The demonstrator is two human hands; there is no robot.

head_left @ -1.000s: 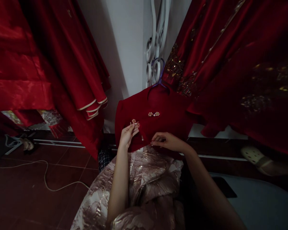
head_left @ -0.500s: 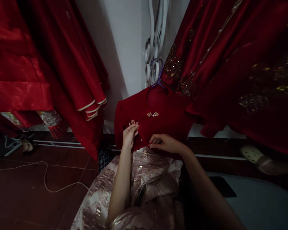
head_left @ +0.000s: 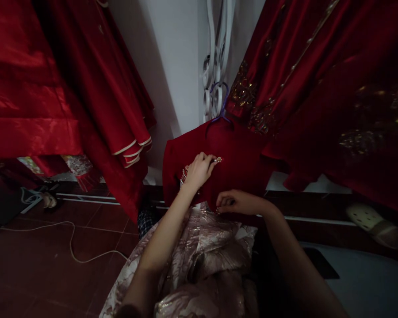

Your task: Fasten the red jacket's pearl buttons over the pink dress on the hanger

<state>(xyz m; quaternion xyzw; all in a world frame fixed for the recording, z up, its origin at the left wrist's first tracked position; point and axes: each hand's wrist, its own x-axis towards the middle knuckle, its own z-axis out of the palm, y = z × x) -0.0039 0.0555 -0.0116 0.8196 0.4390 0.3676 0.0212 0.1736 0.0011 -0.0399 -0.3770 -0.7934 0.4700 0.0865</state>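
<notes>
A short red jacket [head_left: 245,172] hangs in front of me on a purple hanger [head_left: 223,104]. My left hand [head_left: 199,171] reaches across its chest, finger and thumb pinched on a gold-and-pearl clasp [head_left: 219,160] near the neckline. Just left of that hand, a second beaded ornament [head_left: 185,174] with dangling strands shows on the jacket. My right hand [head_left: 240,202] is lower on the front, its fingers curled and pinched at the jacket's front edge. Small shiny bits show by its fingertips, too small to name. A shiny pink-and-silver brocade cloth [head_left: 212,247] lies below my hands.
Red garments with pale trim [head_left: 119,110] hang at left, and gold-embroidered red ones [head_left: 295,79] at right. A white scrolled metal stand [head_left: 215,53] rises behind the hanger. On the tiled floor runs a thin cable [head_left: 71,243]. Someone's foot in a pale clog [head_left: 365,217] is at right.
My left hand has moved right and up from the side ornament to the clasp near the neckline. The right hand stays pinched at the front edge. The view has shifted slightly.
</notes>
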